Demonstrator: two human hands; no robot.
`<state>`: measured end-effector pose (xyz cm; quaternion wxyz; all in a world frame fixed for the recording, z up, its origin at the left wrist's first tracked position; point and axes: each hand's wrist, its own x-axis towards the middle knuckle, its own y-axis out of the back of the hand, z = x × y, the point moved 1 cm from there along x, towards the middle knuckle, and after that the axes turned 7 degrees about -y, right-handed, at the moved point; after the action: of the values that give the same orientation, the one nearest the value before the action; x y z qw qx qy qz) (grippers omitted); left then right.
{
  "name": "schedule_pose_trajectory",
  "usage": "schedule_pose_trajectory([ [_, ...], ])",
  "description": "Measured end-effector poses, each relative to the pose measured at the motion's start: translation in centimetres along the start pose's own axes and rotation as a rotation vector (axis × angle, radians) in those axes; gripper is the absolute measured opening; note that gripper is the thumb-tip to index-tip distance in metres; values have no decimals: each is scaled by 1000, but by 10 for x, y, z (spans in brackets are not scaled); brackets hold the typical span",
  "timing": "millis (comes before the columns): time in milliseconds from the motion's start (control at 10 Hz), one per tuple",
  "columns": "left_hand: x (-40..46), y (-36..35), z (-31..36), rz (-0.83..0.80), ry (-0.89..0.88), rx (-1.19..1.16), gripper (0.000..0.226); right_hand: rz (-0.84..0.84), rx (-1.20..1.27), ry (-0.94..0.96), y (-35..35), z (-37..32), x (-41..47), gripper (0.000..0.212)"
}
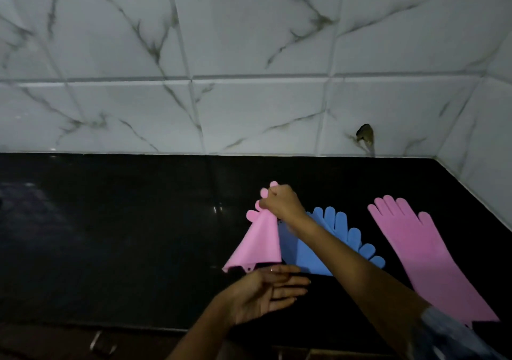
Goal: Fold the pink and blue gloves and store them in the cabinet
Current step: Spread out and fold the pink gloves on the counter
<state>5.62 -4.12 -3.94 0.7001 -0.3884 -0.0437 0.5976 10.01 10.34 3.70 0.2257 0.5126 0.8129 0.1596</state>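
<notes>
My right hand (282, 203) pinches the finger end of a pink glove (259, 244) and holds it up off the black counter (124, 235), its cuff hanging down toward me. Just under that cuff my left hand (266, 291) is held flat, palm up, fingers apart, holding nothing. Blue gloves (332, 235) lie flat on the counter behind my right forearm, partly hidden by it. A second pink glove (424, 257) lies flat at the right, fingers pointing to the wall.
A white marble-tiled wall (249, 68) backs the counter and turns a corner at the right. A small dark hole (365, 133) marks the wall low down. A metal cabinet handle (101, 341) shows below the counter's front edge at the lower left.
</notes>
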Motion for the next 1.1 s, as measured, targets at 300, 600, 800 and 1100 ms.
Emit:
schedule_pose_trajectory([
  [300,48,-37,-16,252,-292,-617,52,-161,690,-94,56,-34,-47,36],
  [600,63,-66,19,313,-612,-478,24,-208,716,-129,120,34,-84,24],
  [800,101,-109,40,138,-746,-119,19,-64,573,-233,165,104,-101,54],
  [1100,163,-175,30,-55,-396,-558,32,0,619,-411,221,180,-130,17],
])
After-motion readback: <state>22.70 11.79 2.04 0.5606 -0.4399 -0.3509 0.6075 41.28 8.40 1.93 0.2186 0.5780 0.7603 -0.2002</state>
